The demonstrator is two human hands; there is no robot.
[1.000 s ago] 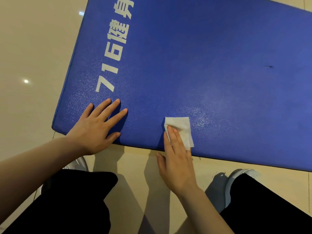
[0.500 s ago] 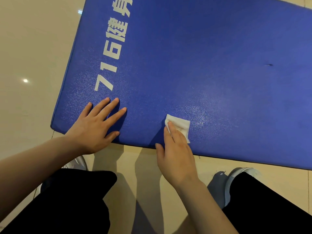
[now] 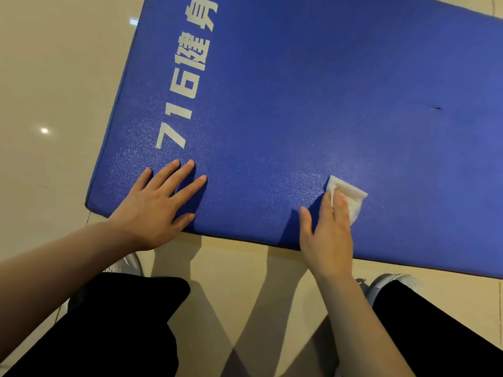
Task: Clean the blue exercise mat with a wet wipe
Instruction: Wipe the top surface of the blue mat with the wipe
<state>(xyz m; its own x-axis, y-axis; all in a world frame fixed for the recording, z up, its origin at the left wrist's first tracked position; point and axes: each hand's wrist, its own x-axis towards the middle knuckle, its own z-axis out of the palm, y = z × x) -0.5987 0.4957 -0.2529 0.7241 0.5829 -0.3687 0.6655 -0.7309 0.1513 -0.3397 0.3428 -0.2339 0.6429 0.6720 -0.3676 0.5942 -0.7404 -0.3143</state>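
Observation:
The blue exercise mat lies on a beige tiled floor and carries white printed characters along its left side. My left hand rests flat on the mat's near left corner, fingers spread. My right hand presses a folded white wet wipe onto the mat close to its near edge, with straight fingers lying on top of it. Part of the wipe is hidden under those fingers. A sheen shows on the mat just left of the wipe.
Beige floor tiles surround the mat on the left and in front. My knees in black trousers and white shoes are at the bottom of the view. A small dark mark sits on the mat at the right.
My right hand has slid the wipe to the right along the mat's near edge. My left hand has stayed flat in the same place.

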